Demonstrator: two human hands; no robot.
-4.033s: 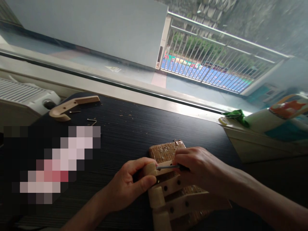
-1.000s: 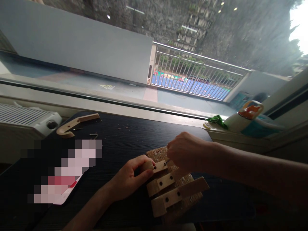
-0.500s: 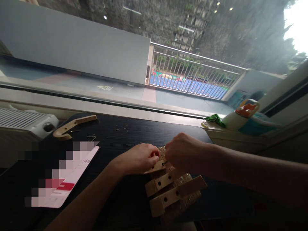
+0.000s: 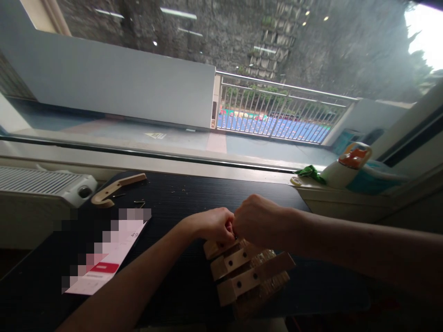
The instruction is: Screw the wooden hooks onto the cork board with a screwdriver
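My left hand (image 4: 216,223) is closed, its fingers curled over the far end of a row of wooden pieces. Against it presses my right hand (image 4: 258,221), in a fist, so what either hand grips is hidden. Beneath them lies a rough, tan, textured block (image 4: 277,279) carrying the pale wooden pieces crosswise. The nearest wooden piece (image 4: 247,281) has two dark holes and a raised end. The middle wooden piece (image 4: 228,265) also shows dark holes. Of the farthest wooden piece (image 4: 211,249), only the left end shows below my left hand.
A loose hooked wooden piece (image 4: 119,185) lies at the black table's (image 4: 166,193) far left, beside small metal pieces (image 4: 140,203). A phone-like lit screen (image 4: 114,258) is left of my forearm. A radiator (image 4: 44,184) stands left; a green cloth (image 4: 311,173) and white bottle (image 4: 339,173) sit on the sill.
My hands have come together, the left moving slightly right, and now cover the hole in the farthest wooden piece where a thin dark shaft showed. The view has shifted slightly.
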